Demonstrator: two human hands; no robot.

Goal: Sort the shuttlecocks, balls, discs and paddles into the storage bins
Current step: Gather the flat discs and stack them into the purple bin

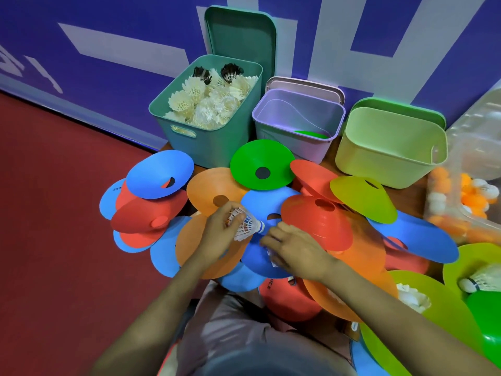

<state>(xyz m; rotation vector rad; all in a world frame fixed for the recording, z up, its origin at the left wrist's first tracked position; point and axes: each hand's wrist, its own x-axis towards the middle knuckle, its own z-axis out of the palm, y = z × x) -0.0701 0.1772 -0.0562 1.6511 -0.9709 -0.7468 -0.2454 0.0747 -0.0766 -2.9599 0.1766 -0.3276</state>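
Blue wall, red floor; table (pixel 413 196) buried under coloured discs (pixel 206 191). Left hand (pixel 219 226) pinching a shuttlecock (pixel 248 223) by its skirt, long axis sideways, cork tip toward the right hand (pixel 295 248) just beside. Right hand palm-down, fingers curled over something white, grip unclear. Teal bin (pixel 189 142) of shuttlecocks straight ahead of the left hand, the nearer one: probably a forward carry.

One head-worn view — looking steeply down, close over the disc pile (pixel 271 226), bins (pixel 298 123) just beyond.
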